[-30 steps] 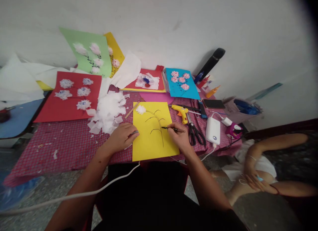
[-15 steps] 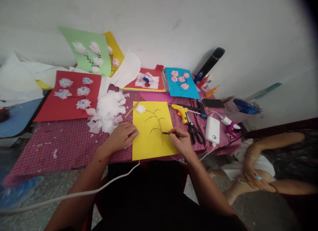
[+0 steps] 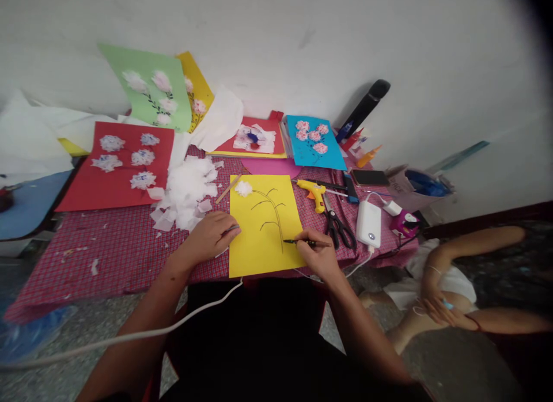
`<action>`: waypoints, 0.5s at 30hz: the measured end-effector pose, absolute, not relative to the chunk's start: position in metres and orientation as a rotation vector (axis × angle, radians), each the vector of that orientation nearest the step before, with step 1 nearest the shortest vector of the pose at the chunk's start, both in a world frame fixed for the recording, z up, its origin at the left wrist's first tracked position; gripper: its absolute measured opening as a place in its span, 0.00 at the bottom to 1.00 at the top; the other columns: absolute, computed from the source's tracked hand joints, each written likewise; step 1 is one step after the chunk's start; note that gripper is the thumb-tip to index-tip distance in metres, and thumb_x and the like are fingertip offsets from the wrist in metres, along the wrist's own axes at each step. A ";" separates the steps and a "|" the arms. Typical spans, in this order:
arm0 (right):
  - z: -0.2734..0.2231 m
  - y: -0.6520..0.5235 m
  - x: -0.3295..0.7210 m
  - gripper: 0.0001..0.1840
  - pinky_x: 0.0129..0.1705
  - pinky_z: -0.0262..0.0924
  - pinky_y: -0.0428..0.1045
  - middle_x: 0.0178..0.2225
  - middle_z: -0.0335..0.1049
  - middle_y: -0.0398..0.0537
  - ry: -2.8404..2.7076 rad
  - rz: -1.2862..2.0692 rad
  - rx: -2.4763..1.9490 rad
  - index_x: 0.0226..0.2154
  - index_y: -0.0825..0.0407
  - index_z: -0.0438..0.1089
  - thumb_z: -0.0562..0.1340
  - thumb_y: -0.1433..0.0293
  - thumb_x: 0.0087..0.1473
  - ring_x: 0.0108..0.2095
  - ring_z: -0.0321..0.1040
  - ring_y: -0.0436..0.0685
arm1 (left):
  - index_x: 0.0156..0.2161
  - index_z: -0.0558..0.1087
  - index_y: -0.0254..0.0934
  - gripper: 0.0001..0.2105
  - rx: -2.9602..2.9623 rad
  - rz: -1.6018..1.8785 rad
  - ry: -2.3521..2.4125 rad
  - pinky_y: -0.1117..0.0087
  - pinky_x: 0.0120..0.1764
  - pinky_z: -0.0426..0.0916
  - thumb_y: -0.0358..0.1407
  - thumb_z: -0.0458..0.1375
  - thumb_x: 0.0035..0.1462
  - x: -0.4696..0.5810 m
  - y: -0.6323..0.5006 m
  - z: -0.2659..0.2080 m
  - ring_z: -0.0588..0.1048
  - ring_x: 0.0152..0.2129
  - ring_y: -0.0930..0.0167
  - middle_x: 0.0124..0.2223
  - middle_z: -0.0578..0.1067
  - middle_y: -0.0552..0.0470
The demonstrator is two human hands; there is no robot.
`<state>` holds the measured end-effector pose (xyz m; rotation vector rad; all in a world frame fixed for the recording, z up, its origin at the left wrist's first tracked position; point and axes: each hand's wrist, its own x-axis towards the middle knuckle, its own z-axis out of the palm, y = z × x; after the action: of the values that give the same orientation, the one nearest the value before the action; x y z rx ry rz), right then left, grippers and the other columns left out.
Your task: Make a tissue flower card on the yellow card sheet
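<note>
A yellow sheet of paper (image 3: pixel 250 252) lies before me, with a dark branching stem drawn on it and a white tissue flower (image 3: pixel 243 188) near its top left. My right hand (image 3: pixel 320 257) grips a dark pen (image 3: pixel 305 242), its tip touching the sheet beside the lower stem. At the sheet's left edge rests my left hand (image 3: pixel 211 235), fingers closed around a small greyish thing that I cannot make out. Just beyond that hand is a heap of white tissue pieces (image 3: pixel 188 186). A thin wooden stick (image 3: pixel 228 189) lies by the sheet's upper left.
Right of the sheet lie a yellow glue gun (image 3: pixel 313 193), black-handled scissors (image 3: pixel 341 229) and a white power bank (image 3: pixel 368 223). Flower pictures on red (image 3: pixel 86 186), green (image 3: pixel 121 62) and blue (image 3: pixel 298 151) paper stand behind. Another person's hands (image 3: pixel 440 310) are at lower right.
My right hand has moved the pen tip slightly down along the stem. My left hand stays at the sheet's left edge. The view has shifted a little.
</note>
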<state>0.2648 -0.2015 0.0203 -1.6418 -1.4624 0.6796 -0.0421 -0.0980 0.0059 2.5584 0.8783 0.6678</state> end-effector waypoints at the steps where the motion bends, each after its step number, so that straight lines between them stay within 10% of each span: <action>1: 0.021 -0.203 0.265 0.09 0.26 0.55 0.49 0.24 0.73 0.43 -1.460 0.687 -1.643 0.26 0.50 0.75 0.59 0.70 0.48 0.24 0.65 0.54 | 0.40 0.71 0.38 0.11 2.556 0.669 0.880 0.61 0.42 0.67 0.40 0.51 0.72 -0.042 -0.098 0.006 0.74 0.36 0.65 0.38 0.78 0.48; 15: 0.028 -0.220 0.265 0.08 0.26 0.55 0.48 0.22 0.71 0.42 -1.508 0.728 -1.649 0.24 0.50 0.74 0.59 0.71 0.48 0.23 0.64 0.53 | 0.39 0.72 0.38 0.11 2.565 0.690 0.869 0.61 0.41 0.68 0.40 0.51 0.72 -0.041 -0.097 0.006 0.75 0.35 0.65 0.37 0.78 0.48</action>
<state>0.2646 -0.2201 0.0277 -1.6493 -1.5081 0.7280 -0.0414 -0.0969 0.0060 2.5645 0.8690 0.6902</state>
